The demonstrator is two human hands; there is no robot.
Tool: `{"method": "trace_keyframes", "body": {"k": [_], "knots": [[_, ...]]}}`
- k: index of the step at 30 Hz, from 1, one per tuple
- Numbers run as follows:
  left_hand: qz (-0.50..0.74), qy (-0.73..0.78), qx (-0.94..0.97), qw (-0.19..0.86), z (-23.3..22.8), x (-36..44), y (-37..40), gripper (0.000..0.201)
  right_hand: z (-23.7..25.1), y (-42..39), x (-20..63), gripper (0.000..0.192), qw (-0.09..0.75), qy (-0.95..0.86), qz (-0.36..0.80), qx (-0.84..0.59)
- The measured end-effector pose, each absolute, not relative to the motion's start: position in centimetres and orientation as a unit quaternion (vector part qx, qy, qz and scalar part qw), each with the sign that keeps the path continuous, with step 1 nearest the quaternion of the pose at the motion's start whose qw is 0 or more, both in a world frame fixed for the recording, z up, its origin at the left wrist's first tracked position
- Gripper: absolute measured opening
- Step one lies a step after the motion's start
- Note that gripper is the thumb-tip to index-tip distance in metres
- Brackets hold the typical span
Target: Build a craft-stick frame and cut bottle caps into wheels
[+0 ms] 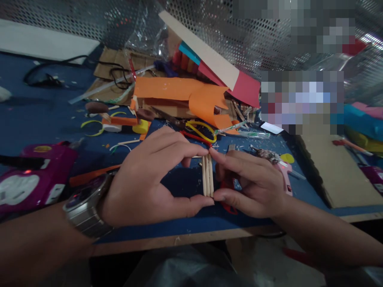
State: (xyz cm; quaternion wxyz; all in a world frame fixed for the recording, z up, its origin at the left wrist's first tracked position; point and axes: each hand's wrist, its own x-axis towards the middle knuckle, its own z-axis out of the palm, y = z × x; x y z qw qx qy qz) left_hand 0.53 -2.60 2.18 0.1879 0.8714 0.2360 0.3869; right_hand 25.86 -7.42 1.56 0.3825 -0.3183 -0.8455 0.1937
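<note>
Both my hands pinch a small bundle of thin wooden sticks [207,175], held upright side by side above the blue table [44,119]. My left hand [152,179], with a metal wristwatch [85,207] on its wrist, presses the bundle's top with the index finger and its bottom with the thumb. My right hand [251,183] mirrors this from the right side. Fingertips of both hands touch at the sticks' upper end.
Orange paper pieces [185,93], yellow-handled scissors [200,131] and cardboard lie behind the hands. A magenta device [36,175] sits at the left. A pink glue gun [284,173] lies right of my right hand, beside a cardboard sheet [338,167]. Perforated metal backs the table.
</note>
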Motion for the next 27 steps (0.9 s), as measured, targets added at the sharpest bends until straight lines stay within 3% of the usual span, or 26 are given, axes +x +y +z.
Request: {"method": "trace_keyframes", "body": {"k": [21, 27], "knots": [[0.393, 0.242, 0.872, 0.164, 1.79, 0.66, -2.57, 0.047, 0.88, -7.48, 25.38, 0.063, 0.382, -0.851, 0.194, -0.303], [0.385, 0.242, 0.869, 0.194, 2.02, 0.52, -2.61, 0.05, 1.5, -7.64, 25.24, 0.051, 0.396, -0.845, 0.163, -0.32]]}}
